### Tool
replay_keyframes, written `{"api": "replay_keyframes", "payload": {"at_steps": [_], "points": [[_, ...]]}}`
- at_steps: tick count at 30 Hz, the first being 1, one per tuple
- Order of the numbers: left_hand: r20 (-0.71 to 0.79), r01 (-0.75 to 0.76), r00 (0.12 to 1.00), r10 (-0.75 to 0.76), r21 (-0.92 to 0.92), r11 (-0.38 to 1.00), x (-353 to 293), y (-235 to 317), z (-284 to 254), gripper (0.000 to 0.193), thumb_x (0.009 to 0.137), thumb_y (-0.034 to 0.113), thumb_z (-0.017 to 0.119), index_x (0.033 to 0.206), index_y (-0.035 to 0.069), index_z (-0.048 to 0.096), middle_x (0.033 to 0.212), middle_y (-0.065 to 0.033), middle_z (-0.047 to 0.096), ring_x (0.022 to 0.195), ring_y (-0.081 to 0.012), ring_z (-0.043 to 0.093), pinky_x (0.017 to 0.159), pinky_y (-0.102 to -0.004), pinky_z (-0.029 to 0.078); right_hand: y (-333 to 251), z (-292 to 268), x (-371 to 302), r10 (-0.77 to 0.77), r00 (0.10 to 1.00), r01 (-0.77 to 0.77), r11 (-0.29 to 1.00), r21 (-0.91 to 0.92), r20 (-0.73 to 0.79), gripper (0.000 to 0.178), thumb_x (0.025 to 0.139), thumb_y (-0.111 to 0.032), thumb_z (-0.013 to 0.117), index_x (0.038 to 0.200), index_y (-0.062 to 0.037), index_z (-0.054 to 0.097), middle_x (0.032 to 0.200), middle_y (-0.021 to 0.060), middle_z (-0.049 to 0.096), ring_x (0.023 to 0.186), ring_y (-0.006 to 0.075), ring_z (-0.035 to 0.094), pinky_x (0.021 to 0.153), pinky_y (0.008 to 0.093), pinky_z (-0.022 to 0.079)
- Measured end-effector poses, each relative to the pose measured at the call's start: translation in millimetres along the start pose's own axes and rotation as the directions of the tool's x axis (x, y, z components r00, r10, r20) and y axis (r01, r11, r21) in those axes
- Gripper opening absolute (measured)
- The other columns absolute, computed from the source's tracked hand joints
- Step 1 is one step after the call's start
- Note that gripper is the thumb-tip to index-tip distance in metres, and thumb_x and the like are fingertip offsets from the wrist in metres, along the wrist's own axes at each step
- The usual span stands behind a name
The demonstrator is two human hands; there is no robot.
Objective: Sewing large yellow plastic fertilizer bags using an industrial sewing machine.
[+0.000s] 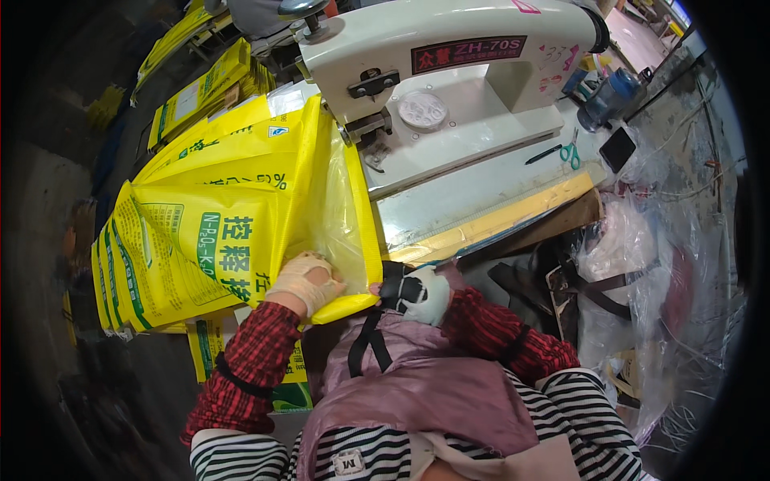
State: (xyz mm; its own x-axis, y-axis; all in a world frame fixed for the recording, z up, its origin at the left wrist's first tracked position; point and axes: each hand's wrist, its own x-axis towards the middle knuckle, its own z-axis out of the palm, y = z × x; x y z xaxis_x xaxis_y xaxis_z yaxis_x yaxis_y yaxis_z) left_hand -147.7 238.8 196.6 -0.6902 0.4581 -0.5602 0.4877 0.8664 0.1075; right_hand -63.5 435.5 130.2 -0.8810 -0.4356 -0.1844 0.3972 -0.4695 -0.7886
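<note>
A large yellow woven bag (233,232) with green and black print spreads across the left side, its mouth toward me and a clear plastic liner (333,208) showing inside. My left hand (309,282), in a pale fingerless covering, is closed on the bag's near edge; some fingertips are hidden in the folds. My right hand (413,294), in a black and white glove, pinches the folded corner of the bag's hem close to my lap. Just beyond, the bag's upper edge reaches the needle end of a white industrial sewing machine (457,48).
Stacked yellow bags (200,92) lie at the far left. Green-handled scissors (570,152), a black pen (543,155), a phone (617,150) and a blue bottle (613,100) rest right of the machine. Yellow tape covers the table edge (497,216). Clear plastic sheeting (634,240) hangs at the right.
</note>
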Motion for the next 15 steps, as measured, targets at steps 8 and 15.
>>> {"api": "replay_keyframes", "payload": {"at_steps": [8, 15], "points": [[-0.059, 0.26, 0.959, -0.277, -0.202, 0.944, -12, 32, -36, 0.028, 0.08, 0.03, 0.062, 0.087, 0.003, 0.068, 0.104, -0.0206, 0.062, 0.111, -0.035, 0.053, 0.095, -0.0389, 0.042, 31, -49, -1, -0.101, 0.993, 0.112, 0.969, -0.221, 0.061, 0.035, 0.088, -0.019, 0.064, 0.119, -0.0027, 0.06, 0.104, 0.005, 0.066, 0.089, 0.0114, 0.061, 0.081, 0.0253, 0.048], [-0.625, -0.184, 0.751, 0.213, 0.112, 0.977, -6, 34, -33, 0.025, 0.063, 0.019, 0.076, 0.078, 0.006, 0.062, 0.116, -0.0166, 0.053, 0.109, -0.0408, 0.045, 0.087, -0.0448, 0.041, -5, -35, -9, -0.2, 0.962, 0.273, 0.728, -0.629, 0.186, 0.027, 0.089, -0.014, 0.062, 0.114, -0.0039, 0.062, 0.103, 0.0029, 0.064, 0.092, 0.0113, 0.057, 0.083, 0.0266, 0.046]]}}
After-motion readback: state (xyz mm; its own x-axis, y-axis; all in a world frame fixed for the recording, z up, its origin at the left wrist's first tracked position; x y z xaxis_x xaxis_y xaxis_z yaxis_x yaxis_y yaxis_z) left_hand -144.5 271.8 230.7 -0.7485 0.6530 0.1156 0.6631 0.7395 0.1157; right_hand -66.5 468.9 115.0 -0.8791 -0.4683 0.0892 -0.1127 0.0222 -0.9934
